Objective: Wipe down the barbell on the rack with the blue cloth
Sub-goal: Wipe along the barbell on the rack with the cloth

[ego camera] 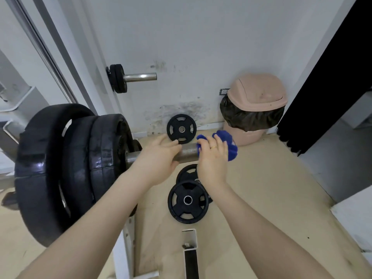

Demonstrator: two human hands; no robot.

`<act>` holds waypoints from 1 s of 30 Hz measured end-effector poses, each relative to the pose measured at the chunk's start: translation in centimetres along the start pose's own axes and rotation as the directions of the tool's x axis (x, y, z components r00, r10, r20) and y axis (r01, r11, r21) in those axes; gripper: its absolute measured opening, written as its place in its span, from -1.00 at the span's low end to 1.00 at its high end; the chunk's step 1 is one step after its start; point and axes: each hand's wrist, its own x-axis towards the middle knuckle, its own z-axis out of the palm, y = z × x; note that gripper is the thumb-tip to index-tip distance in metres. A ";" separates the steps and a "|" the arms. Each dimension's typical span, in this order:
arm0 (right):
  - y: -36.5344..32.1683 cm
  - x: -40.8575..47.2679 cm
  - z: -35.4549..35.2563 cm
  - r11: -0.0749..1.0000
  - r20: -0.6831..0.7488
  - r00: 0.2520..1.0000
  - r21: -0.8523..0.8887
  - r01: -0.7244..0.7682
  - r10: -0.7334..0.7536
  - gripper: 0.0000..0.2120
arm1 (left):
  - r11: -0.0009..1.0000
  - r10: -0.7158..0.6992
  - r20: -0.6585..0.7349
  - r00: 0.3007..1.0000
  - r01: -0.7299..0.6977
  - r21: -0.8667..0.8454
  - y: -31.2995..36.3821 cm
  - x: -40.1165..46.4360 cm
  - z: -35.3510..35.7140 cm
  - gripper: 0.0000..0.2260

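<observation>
Gripping the bare steel sleeve of the barbell [187,153] from above, the left hand [159,158] has its fingers curled over the metal just outboard of the stacked weight plates [76,164], while the right hand [211,156] bunches the blue cloth [231,146] in its curled fingers against the sleeve's free end. A ring shows on one right finger.

The main risk, as a judgement, is that the cloth slips off the end of the sleeve, since it sits right at the tip with much of the fabric hanging past it; a hard outward stroke would carry it clear. Pulling on the loaded sleeve could also rock the bar on the rack [124,244], and a dropped cloth would land among the loose plates [188,201] on the floor below.

The barbell rests on the white rack at the left of the view, its long axis running roughly level from left to right. Its free end points right, toward the lidded bin [255,93] in the corner. The far end is hidden behind the plates.
</observation>
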 end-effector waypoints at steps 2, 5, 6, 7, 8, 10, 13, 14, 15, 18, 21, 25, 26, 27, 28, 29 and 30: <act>-3.1 -1.7 0.8 0.979 0.017 0.980 0.040 0.198 -0.198 -0.58 | 0.999 -0.023 -0.124 0.992 0.026 0.025 -0.9 -0.8 -2.3 -0.61; -4.8 -2.5 1.1 0.850 0.041 0.854 0.140 0.509 -0.518 -0.57 | 0.997 0.004 -0.207 0.978 0.011 0.072 -1.8 -2.3 -4.7 -0.61; -4.4 -2.1 0.9 0.817 0.066 0.820 0.161 0.554 -0.569 -0.56 | 0.998 0.019 -0.226 0.974 -0.004 0.070 -2.0 -2.8 -5.0 -0.62; -3.7 -1.6 0.6 0.812 0.090 0.813 0.187 0.553 -0.575 -0.55 | 0.998 0.028 -0.249 0.968 -0.014 0.059 -2.2 -3.5 -5.2 -0.64; -2.8 -0.8 0.3 0.837 0.120 0.838 0.222 0.499 -0.532 -0.54 | 0.999 0.035 -0.282 0.959 -0.024 0.042 -2.5 -4.3 -5.3 -0.67; -1.2 0.7 -0.4 0.937 0.159 0.941 0.235 0.259 -0.300 -0.57 | 0.999 0.048 -0.363 0.930 -0.039 0.033 -3.6 -6.1 -5.1 -0.71; -3.4 0.9 -0.5 0.990 0.081 0.993 0.113 0.079 -0.089 -0.69 | 0.996 -0.039 -0.486 0.873 0.075 0.056 -4.7 -7.9 -4.2 -0.67; -5.5 0.3 -0.1 0.985 0.057 0.989 0.117 0.128 -0.136 -0.73 | 0.989 -0.104 -0.531 0.841 0.145 0.037 -4.7 -8.3 -3.9 -0.65; -7.8 -0.6 0.3 0.965 0.047 0.974 0.152 0.211 -0.221 -0.76 | 0.977 -0.166 -0.575 0.801 0.212 0.013 -4.6 -8.6 -3.6 -0.63; -11.3 -3.0 1.5 0.808 0.064 0.847 0.345 0.477 -0.528 -0.75 | 0.943 -0.263 -0.610 0.748 0.334 0.003 -4.0 -9.2 -2.9 -0.61; -8.5 -2.0 2.5 0.748 0.044 0.757 0.202 0.633 -0.652 -0.67 | 0.939 -0.283 -0.549 0.786 0.343 0.007 -4.4 -9.2 -2.2 -0.59; -7.8 -2.1 2.4 0.903 0.058 0.902 0.065 0.424 -0.427 -0.47 | 0.946 -0.272 -0.518 0.811 0.325 0.012 -5.0 -9.0 -1.3 -0.62; -8.9 -2.6 2.5 0.915 0.064 0.913 0.061 0.400 -0.403 -0.50 | 0.944 -0.278 -0.514 0.811 0.331 0.012 -5.0 -8.9 -1.3 -0.61; -9.8 -2.9 2.8 0.909 0.053 0.908 0.070 0.412 -0.415 -0.55 | 0.941 -0.284 -0.511 0.811 0.338 0.013 -5.0 -8.9 -1.3 -0.60; -10.3 -2.5 2.7 0.890 0.043 0.891 0.097 0.446 -0.452 -0.60 | 0.940 -0.288 -0.511 0.810 0.342 0.012 -5.0 -8.9 -1.3 -0.58; -10.4 -1.6 2.3 0.865 0.055 0.867 0.121 0.487 -0.496 -0.64 | 0.938 -0.293 -0.510 0.809 0.345 0.008 -5.0 -8.8 -1.3 -0.57; -10.3 -0.4 1.7 0.855 0.114 0.849 0.137 0.500 -0.515 -0.68 | 0.938 -0.297 -0.509 0.808 0.347 0.005 -5.0 -8.8 -1.2 -0.56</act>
